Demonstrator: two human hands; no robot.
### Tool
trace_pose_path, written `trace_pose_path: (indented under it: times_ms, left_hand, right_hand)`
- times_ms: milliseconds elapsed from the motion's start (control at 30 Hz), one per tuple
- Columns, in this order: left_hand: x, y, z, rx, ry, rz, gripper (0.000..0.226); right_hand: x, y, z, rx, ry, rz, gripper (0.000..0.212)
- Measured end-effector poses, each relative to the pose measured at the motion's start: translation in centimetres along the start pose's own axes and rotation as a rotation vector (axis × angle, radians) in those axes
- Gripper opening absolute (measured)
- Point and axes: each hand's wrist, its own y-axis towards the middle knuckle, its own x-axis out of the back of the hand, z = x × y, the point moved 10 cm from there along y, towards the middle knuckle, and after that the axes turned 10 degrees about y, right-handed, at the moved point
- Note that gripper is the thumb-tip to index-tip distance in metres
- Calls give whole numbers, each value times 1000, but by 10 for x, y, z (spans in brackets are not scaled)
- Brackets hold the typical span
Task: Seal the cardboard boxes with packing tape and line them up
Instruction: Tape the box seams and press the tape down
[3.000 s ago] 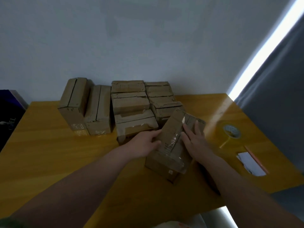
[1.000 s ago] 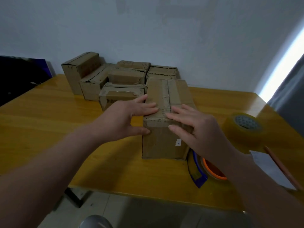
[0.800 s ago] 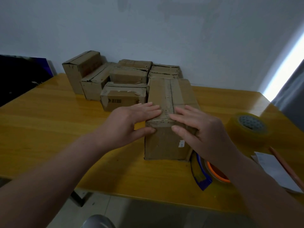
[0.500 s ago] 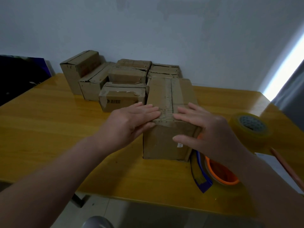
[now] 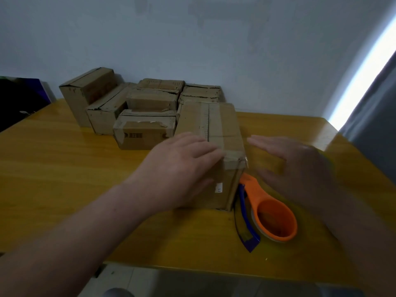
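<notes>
A long cardboard box (image 5: pixel 220 129) lies in front of me on the yellow table (image 5: pixel 53 168), with clear tape along its top seam and over its near end. My left hand (image 5: pixel 182 166) rests flat on the box's near left corner, fingers straight. My right hand (image 5: pixel 300 163), blurred, hovers open to the right of the box and touches nothing. An orange and blue tape dispenser (image 5: pixel 270 217) lies on the table against the box's near right corner.
Several more cardboard boxes (image 5: pixel 139 108) stand grouped against the white wall behind and left of the long box. A dark object (image 5: pixel 19 97) sits at the far left. The table's front edge is close to me; a curtain (image 5: pixel 377 99) hangs at right.
My right hand has lifted off the box top and swung out to the right, uncovering the tape dispenser. My left hand stays on the box.
</notes>
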Motion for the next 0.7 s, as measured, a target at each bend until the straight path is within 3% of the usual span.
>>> trace_pose_path:
  times_ms: [67,200,300,467,600,700]
  left_hand:
    - [-1,5,-12,8,-44,-25,46]
    - [-3,9,-14,44,-131,-64,34]
    - [-5,13,-11,72,-169,-30,34]
    - [-4,16,-8,98,-248,30,37]
    - [-2,17,-4,129,-279,29,45]
    - [0,18,-3,140,-280,17,46]
  right_hand:
    - [-7,-18,2,-119,51,-80,66]
    - [-69,-53,14,-316,220,145,95]
    - [-88,-54,22,-344,300,132,108]
    - [-106,-53,28,-343,134,43,109]
    - [-103,-52,26,-359,-183,-188,107]
    - [-107,-50,28,-332,-252,-191,104]
